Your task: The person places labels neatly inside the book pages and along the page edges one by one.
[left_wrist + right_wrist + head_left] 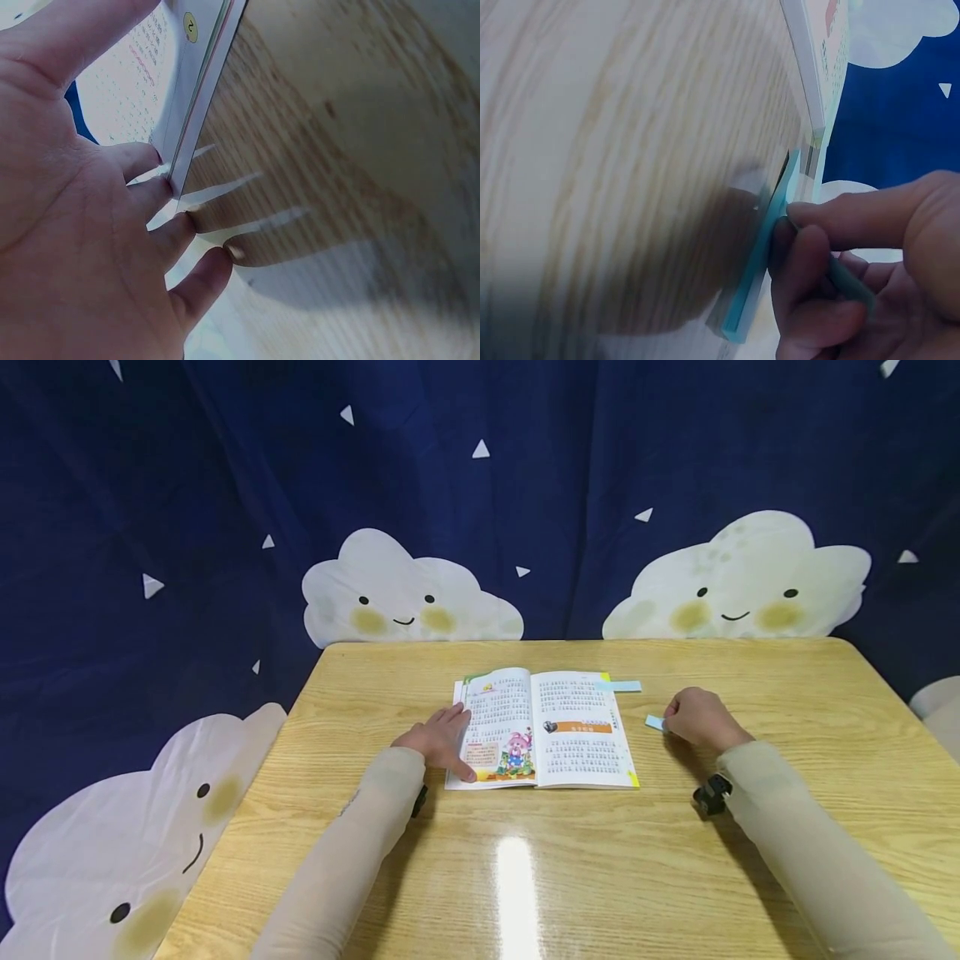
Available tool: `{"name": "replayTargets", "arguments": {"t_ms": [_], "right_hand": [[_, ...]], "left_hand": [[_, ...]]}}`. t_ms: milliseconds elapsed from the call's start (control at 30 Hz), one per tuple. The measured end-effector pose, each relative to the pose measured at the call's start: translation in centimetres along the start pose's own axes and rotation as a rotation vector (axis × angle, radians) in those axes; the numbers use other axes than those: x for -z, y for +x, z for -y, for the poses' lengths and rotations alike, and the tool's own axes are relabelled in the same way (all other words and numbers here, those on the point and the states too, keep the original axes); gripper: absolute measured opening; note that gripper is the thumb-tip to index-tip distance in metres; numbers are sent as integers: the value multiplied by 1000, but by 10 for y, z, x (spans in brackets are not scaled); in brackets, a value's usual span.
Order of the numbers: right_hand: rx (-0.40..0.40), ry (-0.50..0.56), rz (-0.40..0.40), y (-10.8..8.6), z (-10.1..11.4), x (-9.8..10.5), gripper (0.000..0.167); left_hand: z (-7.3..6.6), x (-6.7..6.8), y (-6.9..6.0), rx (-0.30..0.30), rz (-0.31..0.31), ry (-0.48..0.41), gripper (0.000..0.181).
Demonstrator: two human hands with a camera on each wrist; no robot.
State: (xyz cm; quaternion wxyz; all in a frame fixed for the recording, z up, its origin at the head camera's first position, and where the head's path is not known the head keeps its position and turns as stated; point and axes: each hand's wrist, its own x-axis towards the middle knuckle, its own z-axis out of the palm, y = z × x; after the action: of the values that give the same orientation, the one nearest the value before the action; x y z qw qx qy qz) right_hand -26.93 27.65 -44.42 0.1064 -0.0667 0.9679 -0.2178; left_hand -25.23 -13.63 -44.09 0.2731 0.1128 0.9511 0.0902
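An open book (577, 747) with printed text and a cartoon picture lies on the table. My left hand (442, 739) is spread over its left edge, thumb on the lower page; in the left wrist view the fingertips (214, 274) reach past the page edges (202, 90). To the right of the book, my right hand (701, 718) pinches light blue paper (655, 722) between thumb and fingers. The right wrist view shows a thick blue strip (754, 281) near the tabletop and a thin blue piece (849, 283) running through the curled fingers.
Another light blue strip (626, 686) sticks out past the right page's upper edge. The wooden table (600, 877) stands against a dark blue curtain (555, 485) with clouds and triangles. Black wrist devices (711, 795) are on both arms.
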Motion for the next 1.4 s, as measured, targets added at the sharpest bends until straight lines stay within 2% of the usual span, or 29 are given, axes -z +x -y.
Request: {"name": "replayTargets", "arguments": {"t_ms": [500,933,1400], "right_hand": [[-32,-1,8,-3,6,3,19],[-10,3,9,-1,3,3,28],[-12,4,38,1,0,3,26]], "left_hand": [[0,1,-1,-1,-2,-11,119],[0,2,-3,-3,-6,-7,119],[-2,2,-2,12,-4,4,119]]}}
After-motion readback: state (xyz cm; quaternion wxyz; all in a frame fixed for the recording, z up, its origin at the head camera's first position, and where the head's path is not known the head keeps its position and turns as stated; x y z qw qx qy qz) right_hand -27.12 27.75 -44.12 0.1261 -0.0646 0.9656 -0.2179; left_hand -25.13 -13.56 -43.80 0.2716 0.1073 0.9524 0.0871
